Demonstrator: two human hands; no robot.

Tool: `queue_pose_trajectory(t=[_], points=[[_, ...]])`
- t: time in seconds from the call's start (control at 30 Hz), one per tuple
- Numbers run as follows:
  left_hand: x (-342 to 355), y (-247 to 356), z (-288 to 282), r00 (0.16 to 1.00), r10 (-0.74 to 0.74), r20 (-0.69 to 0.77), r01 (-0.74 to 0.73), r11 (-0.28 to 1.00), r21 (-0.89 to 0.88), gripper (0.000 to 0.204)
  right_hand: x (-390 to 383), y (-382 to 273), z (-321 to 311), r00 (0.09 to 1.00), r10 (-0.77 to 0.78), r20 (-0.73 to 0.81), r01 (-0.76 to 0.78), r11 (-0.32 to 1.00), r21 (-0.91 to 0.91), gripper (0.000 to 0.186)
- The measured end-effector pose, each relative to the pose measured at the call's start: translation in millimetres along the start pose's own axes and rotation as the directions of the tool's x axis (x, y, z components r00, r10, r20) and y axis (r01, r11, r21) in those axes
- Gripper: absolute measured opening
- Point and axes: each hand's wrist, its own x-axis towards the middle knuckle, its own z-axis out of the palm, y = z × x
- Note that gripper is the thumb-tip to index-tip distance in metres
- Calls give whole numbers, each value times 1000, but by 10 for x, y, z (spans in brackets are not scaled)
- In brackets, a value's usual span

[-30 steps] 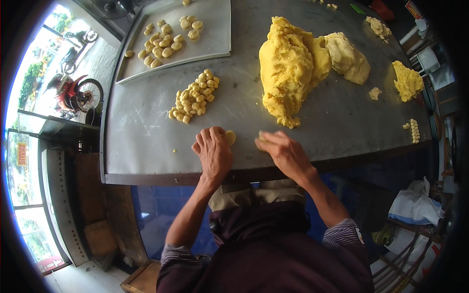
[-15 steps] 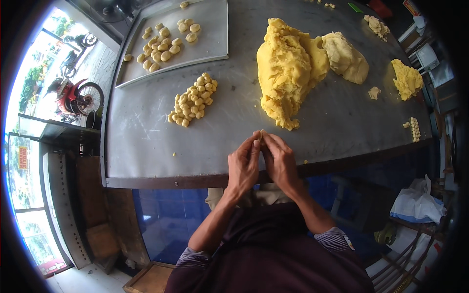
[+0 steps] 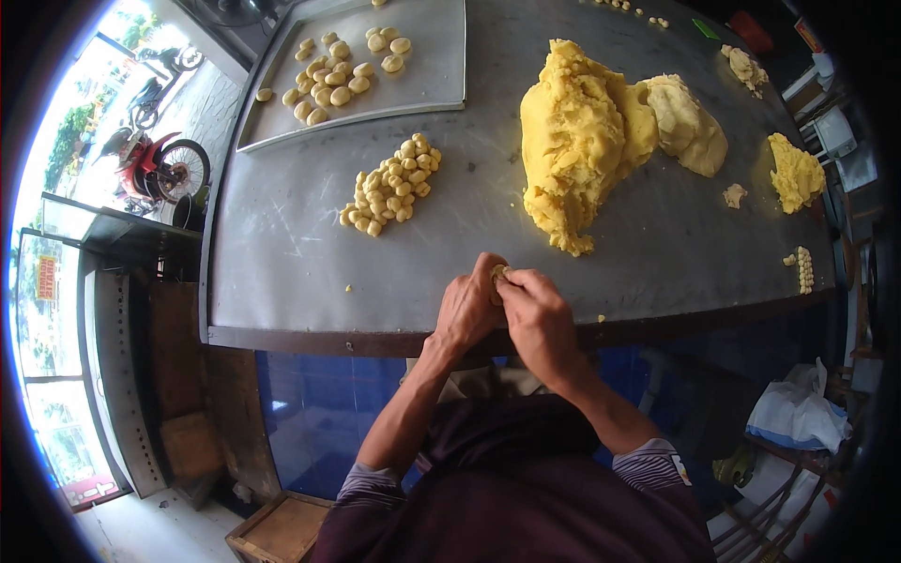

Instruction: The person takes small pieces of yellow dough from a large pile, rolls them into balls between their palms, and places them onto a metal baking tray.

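My left hand (image 3: 466, 305) and my right hand (image 3: 537, 319) meet near the front edge of the metal table (image 3: 272, 281), both closed around a small piece of pale dough (image 3: 499, 279), which their fingers largely hide. Just beyond them lies a large, rough mound of yellow dough (image 3: 572, 131), with a paler beige lump (image 3: 685, 127) against its right side. Left of the mound is a pile of small dough balls (image 3: 389, 188). A metal tray (image 3: 352, 121) at the back left holds several flattened round pieces (image 3: 337, 96).
Smaller dough lumps (image 3: 796, 174) and rows of tiny balls (image 3: 804, 272) lie along the right side. Parked motorcycles (image 3: 155, 169) show through the opening at left. A white sack (image 3: 793, 413) rests below at right, and a wooden box (image 3: 277, 525) at bottom left.
A second ago my hands were apart, the left beside a flat dough disc. They came together over the table, and now their fingers have shifted around the piece between them.
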Motion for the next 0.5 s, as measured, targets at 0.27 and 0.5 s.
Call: queue_pose_trajectory(t=[0.27,0.5], points=[[24,26,-92,962,272,12,-267,950,-161,23,339,259,-219,862,343,373,-469,818,332,42],[25,25,-26,977,214,1,-213,974,-73,21,201,354,-214,966,221,134,-244,952,185,41]])
